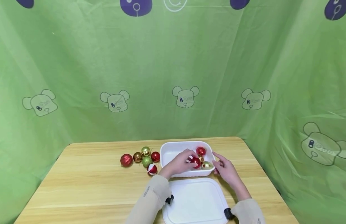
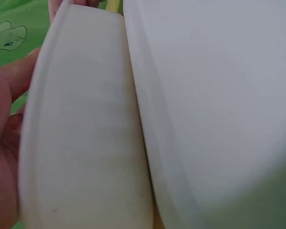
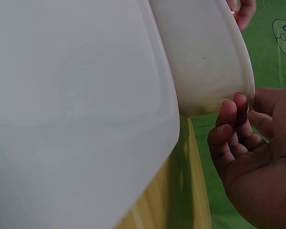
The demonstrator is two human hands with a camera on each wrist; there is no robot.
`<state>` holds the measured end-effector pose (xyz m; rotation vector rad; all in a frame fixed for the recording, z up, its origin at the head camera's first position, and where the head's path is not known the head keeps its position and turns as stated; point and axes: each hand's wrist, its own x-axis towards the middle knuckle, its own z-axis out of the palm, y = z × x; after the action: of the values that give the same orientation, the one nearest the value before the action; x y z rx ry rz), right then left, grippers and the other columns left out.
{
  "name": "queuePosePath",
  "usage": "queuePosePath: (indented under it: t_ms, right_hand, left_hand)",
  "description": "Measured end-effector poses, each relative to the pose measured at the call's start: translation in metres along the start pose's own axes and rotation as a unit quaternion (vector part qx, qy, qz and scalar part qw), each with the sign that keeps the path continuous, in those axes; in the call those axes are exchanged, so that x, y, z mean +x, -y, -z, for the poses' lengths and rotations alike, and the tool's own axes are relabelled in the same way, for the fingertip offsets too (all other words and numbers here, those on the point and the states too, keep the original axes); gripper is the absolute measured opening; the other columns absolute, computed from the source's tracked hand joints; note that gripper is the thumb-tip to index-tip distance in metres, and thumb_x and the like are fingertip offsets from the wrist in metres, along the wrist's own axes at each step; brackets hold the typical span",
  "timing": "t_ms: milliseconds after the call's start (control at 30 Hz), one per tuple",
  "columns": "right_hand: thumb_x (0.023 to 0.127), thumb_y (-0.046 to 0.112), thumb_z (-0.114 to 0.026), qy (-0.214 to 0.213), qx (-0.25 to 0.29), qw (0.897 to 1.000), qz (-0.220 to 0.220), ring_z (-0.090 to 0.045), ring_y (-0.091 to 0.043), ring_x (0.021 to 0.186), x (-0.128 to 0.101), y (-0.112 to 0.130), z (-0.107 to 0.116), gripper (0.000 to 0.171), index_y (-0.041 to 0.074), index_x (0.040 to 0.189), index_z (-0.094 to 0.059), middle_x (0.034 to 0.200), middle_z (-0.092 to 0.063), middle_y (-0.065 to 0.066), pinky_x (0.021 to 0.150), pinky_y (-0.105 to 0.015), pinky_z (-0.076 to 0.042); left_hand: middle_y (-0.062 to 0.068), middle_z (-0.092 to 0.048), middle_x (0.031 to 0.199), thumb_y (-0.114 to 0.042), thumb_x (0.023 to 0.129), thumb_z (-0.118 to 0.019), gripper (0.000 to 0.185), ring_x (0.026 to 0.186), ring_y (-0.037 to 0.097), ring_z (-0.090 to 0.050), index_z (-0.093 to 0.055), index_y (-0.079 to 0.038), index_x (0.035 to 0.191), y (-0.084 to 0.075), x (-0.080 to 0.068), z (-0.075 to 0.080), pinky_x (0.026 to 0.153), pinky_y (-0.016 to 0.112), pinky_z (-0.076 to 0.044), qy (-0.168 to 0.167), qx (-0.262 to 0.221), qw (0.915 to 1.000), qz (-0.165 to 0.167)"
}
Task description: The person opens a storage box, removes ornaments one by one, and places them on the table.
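Note:
Inside the white plastic box, my left hand holds a shiny red Christmas ball between thumb and fingers. Another red ball and two gold ones, one paler, lie around it at the box's right end. With my right hand I grip the box's right corner by the rim. The right wrist view shows its fingers bent against the outer wall. In the left wrist view the box wall hides the ball and part of my left hand.
A flat white lid lies on the wooden table in front of the box, under my wrists. Left of the box sits a cluster of several balls, among them a green glitter ball and a large red one. A green curtain hangs behind.

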<state>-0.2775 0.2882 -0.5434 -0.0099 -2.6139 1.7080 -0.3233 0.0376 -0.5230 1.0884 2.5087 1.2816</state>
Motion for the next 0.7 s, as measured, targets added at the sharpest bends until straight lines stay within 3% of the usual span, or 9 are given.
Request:
queuePosePath:
  t_ms: [200, 400, 700]
  right_hand:
    - [0.106, 0.015, -0.059, -0.001, 0.0, 1.0, -0.005, -0.062, -0.016, 0.068, 0.0, 0.001, 0.0, 0.056, 0.008, 0.158, -0.04, 0.079, -0.059, -0.008, 0.059, -0.026, -0.057]
    - [0.107, 0.015, -0.057, -0.001, -0.004, 1.0, -0.014, -0.062, -0.017, 0.07, 0.001, 0.001, 0.0, 0.055, 0.009, 0.159, -0.04, 0.079, -0.058, -0.007, 0.061, -0.027, -0.058]
    - [0.107, 0.014, -0.056, -0.002, -0.008, 1.0, -0.016, -0.062, -0.018, 0.07, 0.0, -0.001, 0.0, 0.054, 0.01, 0.159, -0.041, 0.079, -0.057, -0.006, 0.061, -0.027, -0.058]
  left_hand:
    - [0.003, -0.062, 0.124, -0.022, 0.099, -0.07, 0.028, 0.111, 0.013, -0.065, -0.065, -0.015, 0.126, -0.011, -0.014, 0.012, 0.096, 0.021, -0.056, -0.032, -0.018, 0.9993, -0.009]
    - [0.0, -0.062, 0.126, -0.021, 0.099, -0.07, 0.031, 0.116, 0.015, -0.064, -0.064, -0.015, 0.129, -0.019, -0.04, 0.035, 0.101, 0.024, -0.056, -0.061, -0.024, 0.9977, -0.017]
    - [-0.001, -0.063, 0.125, -0.016, 0.097, -0.072, 0.032, 0.114, 0.017, -0.066, -0.064, -0.014, 0.128, -0.001, -0.093, 0.076, 0.1, 0.024, -0.057, -0.113, -0.037, 0.9929, 0.006]
